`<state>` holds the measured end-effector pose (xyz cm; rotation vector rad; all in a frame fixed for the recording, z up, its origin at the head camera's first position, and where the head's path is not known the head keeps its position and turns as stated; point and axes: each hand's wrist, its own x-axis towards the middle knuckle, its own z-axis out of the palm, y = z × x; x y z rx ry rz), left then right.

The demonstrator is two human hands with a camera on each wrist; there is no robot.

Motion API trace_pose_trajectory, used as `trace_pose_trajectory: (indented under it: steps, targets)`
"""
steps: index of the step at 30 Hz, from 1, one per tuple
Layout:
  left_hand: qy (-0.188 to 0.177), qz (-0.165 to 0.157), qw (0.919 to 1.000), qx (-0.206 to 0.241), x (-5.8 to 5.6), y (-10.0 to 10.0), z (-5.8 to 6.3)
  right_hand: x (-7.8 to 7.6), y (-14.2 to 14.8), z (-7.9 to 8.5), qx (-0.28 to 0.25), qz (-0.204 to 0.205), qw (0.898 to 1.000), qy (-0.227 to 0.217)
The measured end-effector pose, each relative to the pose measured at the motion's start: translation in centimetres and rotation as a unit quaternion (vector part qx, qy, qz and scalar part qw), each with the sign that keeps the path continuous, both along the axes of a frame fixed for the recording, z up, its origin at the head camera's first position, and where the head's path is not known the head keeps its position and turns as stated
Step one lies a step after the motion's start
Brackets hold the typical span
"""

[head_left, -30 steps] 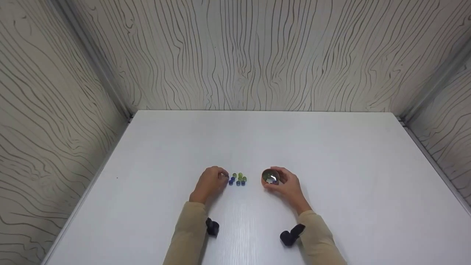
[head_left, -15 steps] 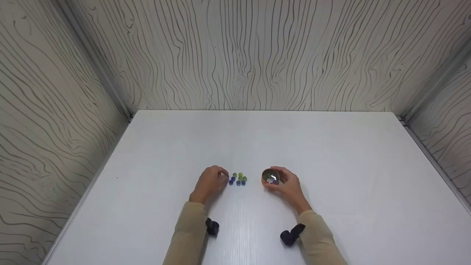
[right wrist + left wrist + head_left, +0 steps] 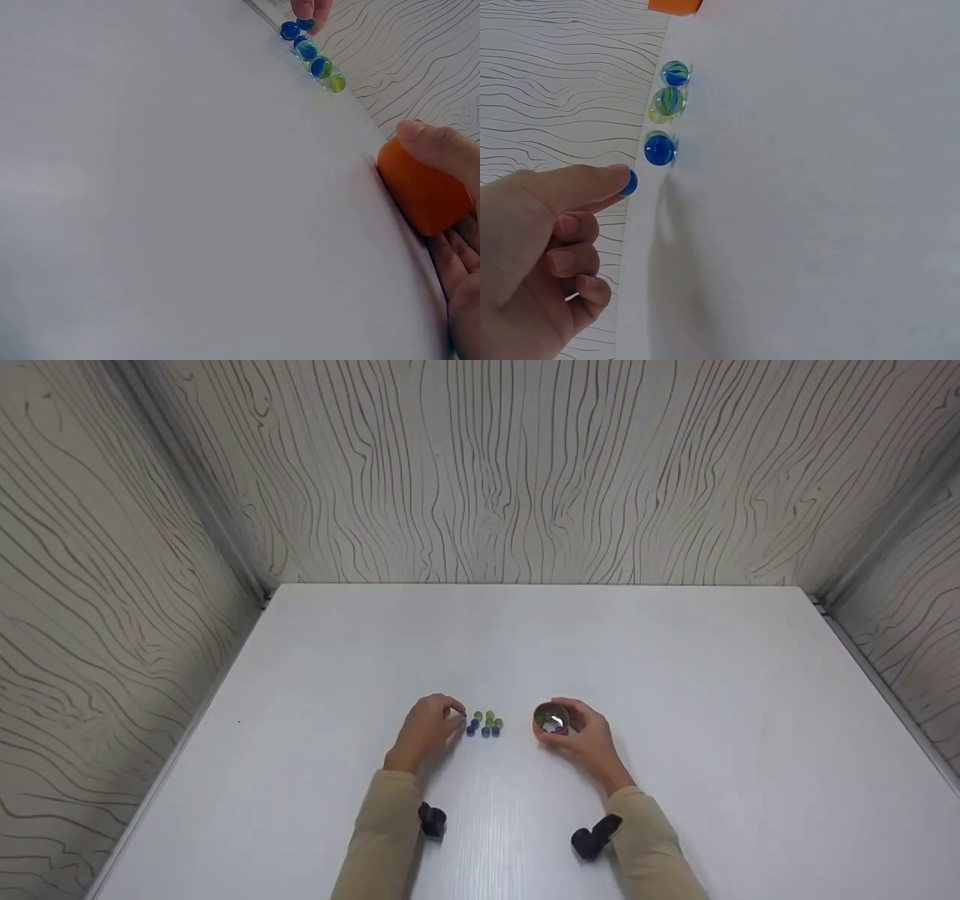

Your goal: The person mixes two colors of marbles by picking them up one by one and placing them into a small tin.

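Observation:
Between thumb and forefinger, my left hand pinches a blue marble, just left of a small cluster of marbles. Its other fingers are curled in the left wrist view. In that cluster, blue marbles sit nearest this hand and along the front, and green ones lie behind. My right hand grips a small orange cup, thumb on one side and fingers on the other. Seen from above, the cup has a shiny inside with blue and green spots; whether those are marbles or reflections I cannot tell.
The marbles and cup are on a white table. Patterned panels rise behind it and on both sides. Dark wrist cameras hang from both sleeves, close over the tabletop.
My left hand has shifted very slightly up in the head view, still pinching the blue marble. The right hand, cup and clustered marbles look the same.

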<state>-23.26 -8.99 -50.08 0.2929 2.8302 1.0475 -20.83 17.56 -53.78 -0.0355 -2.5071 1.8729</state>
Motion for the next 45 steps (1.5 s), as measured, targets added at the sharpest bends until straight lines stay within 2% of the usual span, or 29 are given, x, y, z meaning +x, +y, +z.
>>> trace_pose_trajectory:
  steps: [6, 15, 25, 36, 41, 45]
  targets:
    - [0.01, -0.012, 0.9999, 0.001, 0.0, 0.3, 0.1, 0.0, 0.0, 0.0, 0.004, -0.001, 1.0, -0.006]
    - [0.021, -0.018, 0.9995, -0.014, 0.2, 1.2, 0.5, 0.0, 0.0, -0.2, 0.015, 0.001, 1.0, 0.016]
    - [0.019, -0.019, 0.9996, -0.005, 0.4, 1.9, 1.1, 0.0, -0.1, -0.2, 0.014, -0.002, 1.0, 0.012]
    - [0.03, -0.037, 0.9988, -0.008, 0.7, 2.5, 1.3, 0.0, -0.2, 0.0, 0.021, -0.004, 1.0, 0.014]
    - [0.049, -0.049, 0.9976, -0.007, 0.7, 2.6, 1.4, -0.1, -0.2, -0.3, 0.016, -0.005, 1.0, 0.012]
    - [0.048, -0.047, 0.9977, -0.011, 0.8, 2.7, 1.5, 0.1, -0.2, -0.1, 0.018, -0.003, 1.0, 0.012]
